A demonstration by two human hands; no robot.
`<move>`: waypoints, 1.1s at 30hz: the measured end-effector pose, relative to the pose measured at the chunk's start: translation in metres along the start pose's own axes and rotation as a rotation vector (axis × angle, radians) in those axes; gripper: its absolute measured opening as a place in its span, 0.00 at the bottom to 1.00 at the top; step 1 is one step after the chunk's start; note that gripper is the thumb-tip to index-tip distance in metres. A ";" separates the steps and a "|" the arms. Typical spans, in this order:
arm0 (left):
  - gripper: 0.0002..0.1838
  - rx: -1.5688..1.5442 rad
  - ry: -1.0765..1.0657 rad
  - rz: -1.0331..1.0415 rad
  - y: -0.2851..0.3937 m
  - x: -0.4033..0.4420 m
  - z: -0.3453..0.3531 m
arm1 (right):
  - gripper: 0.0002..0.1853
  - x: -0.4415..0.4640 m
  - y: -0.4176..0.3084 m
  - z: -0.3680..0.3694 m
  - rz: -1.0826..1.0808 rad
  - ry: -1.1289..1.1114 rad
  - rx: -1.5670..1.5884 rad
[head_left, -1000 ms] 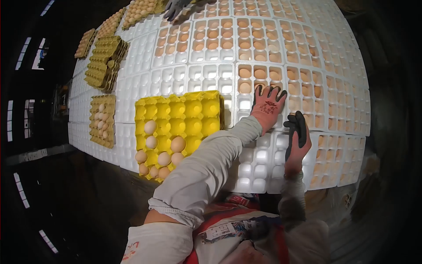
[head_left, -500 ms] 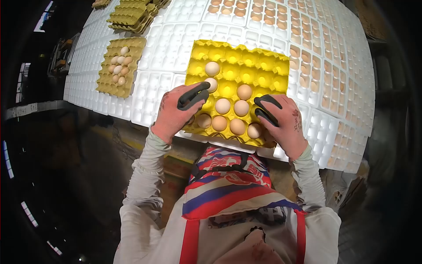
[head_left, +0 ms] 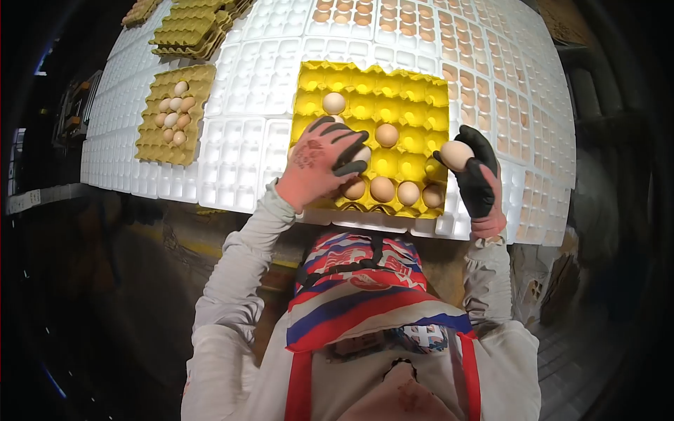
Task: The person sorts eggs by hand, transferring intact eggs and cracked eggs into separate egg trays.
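A yellow egg tray (head_left: 414,105) lies in front of me on white trays, with several eggs in its cups. My left hand (head_left: 319,161), in a pink and black glove, reaches over its left part, fingers curled round an egg (head_left: 361,155) that is partly covered. At the tray's right edge my right hand (head_left: 481,179) holds a light brown egg (head_left: 456,156) between thumb and fingers, raised above the tray. One egg (head_left: 334,103) sits in the upper left, another (head_left: 386,135) near the middle, and a row of eggs (head_left: 382,189) along the near side.
White trays (head_left: 235,158) cover the surface around the yellow one; those at the right and back (head_left: 477,91) hold many eggs. A tan tray (head_left: 149,140) with several eggs is at the left, and stacked pulp trays (head_left: 184,31) stand behind it.
Both hands have moved from the white trays to the yellow tray. My right hand has since lifted an egg at the right edge, and my left hand has moved right over the eggs.
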State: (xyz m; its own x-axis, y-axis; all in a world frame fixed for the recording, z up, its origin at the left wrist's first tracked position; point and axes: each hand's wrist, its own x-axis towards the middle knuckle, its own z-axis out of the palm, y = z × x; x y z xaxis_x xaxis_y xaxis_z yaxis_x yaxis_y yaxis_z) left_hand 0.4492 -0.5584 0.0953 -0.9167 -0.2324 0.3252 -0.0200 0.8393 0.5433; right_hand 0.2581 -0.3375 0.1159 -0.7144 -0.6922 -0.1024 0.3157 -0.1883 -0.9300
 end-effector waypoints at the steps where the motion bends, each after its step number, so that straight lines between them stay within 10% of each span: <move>1: 0.22 -0.338 0.082 -0.223 0.003 -0.007 -0.007 | 0.24 -0.004 -0.006 -0.010 0.060 0.005 0.134; 3: 0.23 -1.346 0.274 -0.564 0.012 -0.005 -0.018 | 0.21 -0.009 -0.014 -0.032 0.159 -0.086 0.176; 5: 0.16 -1.809 0.354 -0.622 0.001 -0.005 -0.015 | 0.21 -0.016 -0.027 -0.039 0.204 -0.348 -0.522; 7: 0.14 -0.919 0.276 -0.301 0.002 -0.003 0.002 | 0.28 -0.034 -0.021 -0.014 -0.213 -0.496 -1.451; 9: 0.16 -1.233 0.039 -0.552 0.018 0.012 -0.022 | 0.35 -0.041 -0.011 -0.008 -0.230 -0.587 -1.755; 10: 0.17 -0.863 0.049 -0.701 0.029 0.015 -0.029 | 0.36 -0.042 -0.006 -0.010 -0.263 -0.616 -1.787; 14: 0.18 -0.050 -0.324 -0.196 0.019 0.014 -0.034 | 0.34 -0.048 -0.034 -0.019 0.197 -0.078 -0.459; 16: 0.23 0.332 -0.537 -0.004 0.025 0.010 -0.025 | 0.35 -0.036 -0.048 -0.017 0.346 -0.131 -0.288; 18: 0.25 0.552 -0.788 0.059 0.034 0.009 -0.004 | 0.28 -0.017 -0.029 -0.010 -0.122 -0.552 -0.902; 20: 0.24 0.661 -0.698 0.186 0.029 -0.001 0.011 | 0.18 -0.022 -0.020 0.026 -0.265 -0.640 -1.762; 24: 0.17 0.111 -0.459 -0.098 0.023 -0.001 -0.011 | 0.14 -0.026 0.009 0.018 -0.339 -0.606 -1.796; 28: 0.16 -1.035 -0.157 -0.693 0.012 0.024 -0.037 | 0.21 -0.019 -0.012 -0.018 0.378 -0.360 -0.385; 30: 0.18 -0.686 -0.105 -0.567 0.014 0.039 -0.023 | 0.28 -0.027 0.005 -0.023 0.304 -0.203 0.170; 31: 0.24 -0.211 -0.107 -0.193 0.003 0.045 -0.011 | 0.30 -0.033 0.013 -0.018 0.133 -0.202 0.274; 33: 0.29 0.319 -0.253 -0.104 0.013 0.053 0.005 | 0.35 -0.042 0.016 -0.016 0.435 -0.106 1.083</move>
State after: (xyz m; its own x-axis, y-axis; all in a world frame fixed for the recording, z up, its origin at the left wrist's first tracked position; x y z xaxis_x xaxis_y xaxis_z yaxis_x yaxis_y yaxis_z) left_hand 0.3985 -0.5571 0.1158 -0.9715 -0.2295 0.0596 -0.2039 0.9369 0.2839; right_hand 0.2831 -0.2998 0.0997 -0.3757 -0.8894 -0.2604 0.9241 -0.3809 -0.0324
